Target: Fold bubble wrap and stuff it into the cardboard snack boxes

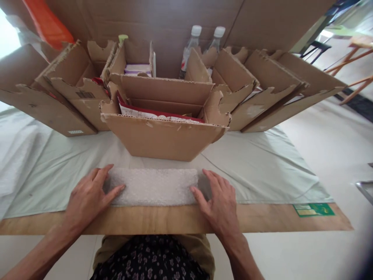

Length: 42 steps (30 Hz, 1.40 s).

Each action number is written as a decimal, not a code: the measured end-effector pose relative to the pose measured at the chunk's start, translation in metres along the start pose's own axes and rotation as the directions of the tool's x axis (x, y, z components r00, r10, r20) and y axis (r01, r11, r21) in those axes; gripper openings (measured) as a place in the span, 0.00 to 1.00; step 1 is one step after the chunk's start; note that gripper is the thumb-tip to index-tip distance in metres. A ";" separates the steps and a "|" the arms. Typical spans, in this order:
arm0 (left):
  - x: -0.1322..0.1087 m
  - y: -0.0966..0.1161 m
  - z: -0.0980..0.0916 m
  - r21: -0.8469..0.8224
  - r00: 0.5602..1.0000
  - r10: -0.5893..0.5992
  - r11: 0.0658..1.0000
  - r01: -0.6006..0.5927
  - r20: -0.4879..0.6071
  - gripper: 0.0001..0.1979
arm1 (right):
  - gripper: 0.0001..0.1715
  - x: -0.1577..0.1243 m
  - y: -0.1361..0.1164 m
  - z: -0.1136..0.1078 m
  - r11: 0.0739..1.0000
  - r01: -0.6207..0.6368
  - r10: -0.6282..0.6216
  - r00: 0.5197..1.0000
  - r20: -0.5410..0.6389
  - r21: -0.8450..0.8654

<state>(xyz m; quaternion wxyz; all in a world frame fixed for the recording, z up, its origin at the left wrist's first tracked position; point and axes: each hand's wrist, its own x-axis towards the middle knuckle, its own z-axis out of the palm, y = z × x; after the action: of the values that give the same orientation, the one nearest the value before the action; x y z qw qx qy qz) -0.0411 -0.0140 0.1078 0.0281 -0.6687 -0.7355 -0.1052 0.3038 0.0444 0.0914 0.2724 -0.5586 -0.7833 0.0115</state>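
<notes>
A folded piece of white bubble wrap (154,186) lies flat near the front edge of the table. My left hand (89,196) rests on its left end, fingers stretched out and apart. My right hand (218,200) lies on its right end, fingers also spread flat. Neither hand grips anything. Just behind the wrap stands an open cardboard box (163,136) with a red-edged package (157,113) inside it.
Several more open cardboard boxes stand at the left (72,89), back (135,58) and right (262,89). Two clear bottles with white caps (204,42) stand behind them. A pale green cloth (262,167) covers the wooden table (175,219), with a green label (314,210) at its right.
</notes>
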 end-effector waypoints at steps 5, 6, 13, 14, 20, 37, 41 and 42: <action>0.009 0.001 -0.004 -0.044 0.970 -0.115 0.991 0.127 0.217 0.19 | 0.15 0.025 -0.009 0.017 0.999 0.009 -0.007 0.998 0.057 -0.037; 0.011 0.002 -0.005 -0.080 0.962 -0.104 0.989 0.128 0.251 0.18 | 0.12 0.027 -0.011 0.018 1.000 0.015 -0.015 0.998 0.058 0.005; 0.021 -0.008 -0.028 -0.257 0.972 -0.017 0.963 0.080 0.236 0.13 | 0.04 -0.016 -0.032 -0.025 0.865 -0.180 0.093 0.975 0.202 0.468; 0.025 -0.009 -0.031 -0.234 0.985 0.007 0.972 0.034 0.175 0.11 | 0.08 -0.030 -0.038 -0.029 0.836 -0.207 0.090 0.965 0.245 0.508; 0.061 0.030 -0.009 -0.116 0.901 0.421 0.894 -0.432 -0.107 0.07 | 0.42 -0.115 -0.083 -0.005 0.754 -0.260 -0.047 0.894 0.445 0.603; -0.069 0.035 0.003 -0.848 0.937 0.338 0.518 -0.109 0.086 0.38 | 0.28 -0.054 -0.085 -0.013 -0.101 -0.713 -0.205 0.697 0.687 0.694; -0.070 0.043 0.004 -0.805 0.983 0.176 0.590 -0.065 0.050 0.37 | 0.32 -0.031 -0.098 0.003 -0.168 -0.697 -0.049 0.712 0.700 0.697; -0.069 0.047 0.005 -0.768 0.994 0.113 0.635 -0.079 -0.009 0.35 | 0.32 -0.029 -0.100 0.006 -0.149 -0.707 -0.021 0.701 0.712 0.691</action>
<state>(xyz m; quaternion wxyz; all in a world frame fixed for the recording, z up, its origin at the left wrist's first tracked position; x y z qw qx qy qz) 0.0132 -0.0765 0.0959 -0.2670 -0.6575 -0.5855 -0.3919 0.2209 -0.0172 0.1070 0.3487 -0.3647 -0.3713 0.7794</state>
